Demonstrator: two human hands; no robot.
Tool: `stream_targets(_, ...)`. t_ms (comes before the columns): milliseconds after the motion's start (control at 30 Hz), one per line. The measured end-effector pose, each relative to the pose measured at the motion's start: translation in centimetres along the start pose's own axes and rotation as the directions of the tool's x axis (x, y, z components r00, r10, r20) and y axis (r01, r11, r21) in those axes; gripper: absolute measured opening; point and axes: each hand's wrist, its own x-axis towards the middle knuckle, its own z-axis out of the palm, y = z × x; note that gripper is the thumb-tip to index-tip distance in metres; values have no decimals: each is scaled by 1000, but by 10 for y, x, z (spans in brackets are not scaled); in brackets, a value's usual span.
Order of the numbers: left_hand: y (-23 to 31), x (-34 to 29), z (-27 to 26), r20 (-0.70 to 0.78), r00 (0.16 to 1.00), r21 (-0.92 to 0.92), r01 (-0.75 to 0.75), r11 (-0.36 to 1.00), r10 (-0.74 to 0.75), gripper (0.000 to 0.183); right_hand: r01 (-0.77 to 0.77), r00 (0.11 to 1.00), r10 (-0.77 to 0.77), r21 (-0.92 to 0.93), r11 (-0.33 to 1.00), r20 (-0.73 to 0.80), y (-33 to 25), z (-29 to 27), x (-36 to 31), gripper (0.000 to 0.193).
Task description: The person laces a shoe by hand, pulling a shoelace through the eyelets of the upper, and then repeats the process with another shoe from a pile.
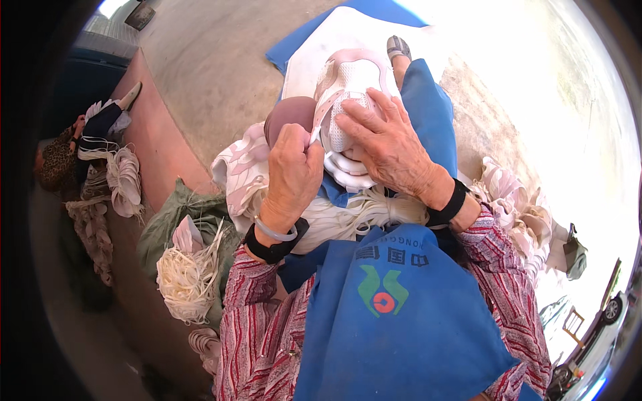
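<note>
A shoe upper (351, 100) of white mesh with pale pink trim lies over my lap, its toe pointing away from me. My left hand (294, 167) is closed in a pinch at the upper's left edge; what sits inside the fist is hidden. Across the upper's right side rests my right hand (394, 144), fingers bent over the mesh and gripping it. Below the upper shows a stack of white padded shoe collars (349, 172). A bundle of white shoelaces (381, 208) lies across my lap, nearer to me.
Left of my hands hang more white and pink uppers (244, 167). A smooth mauve rounded shape (289, 115) stands beside them. A green sack (177, 210) and a tangle of cream laces (190, 281) are at the left. More uppers (518, 207) are piled right. Another person (63, 157) sits far left.
</note>
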Motion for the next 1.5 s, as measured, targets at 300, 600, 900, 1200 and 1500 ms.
stream_targets(300, 27, 3, 15, 70, 977, 176, -212, 961, 202, 16, 81, 996, -77, 133, 988, -34, 20, 7, -2, 52)
stream_targets(600, 21, -6, 19, 53, 998, 44, 17, 999, -19, 28, -454, 891, 453, 105, 885, 33, 0, -19, -37, 59)
stream_targets(900, 23, 4, 21, 144, 949, 225, -306, 925, 279, 65, -320, 934, 344, 195, 927, -102, 8, -18, -15, 31)
stream_targets(1200, 12, 14, 12, 134, 976, 204, -197, 959, 172, 46, -223, 936, 297, 334, 916, -188, 24, -12, -8, 28)
stream_targets(1500, 26, 21, 3, 203, 929, 25, -321, 947, 309, 50, -350, 885, 452, 480, 805, -114, 21, -23, -20, 30)
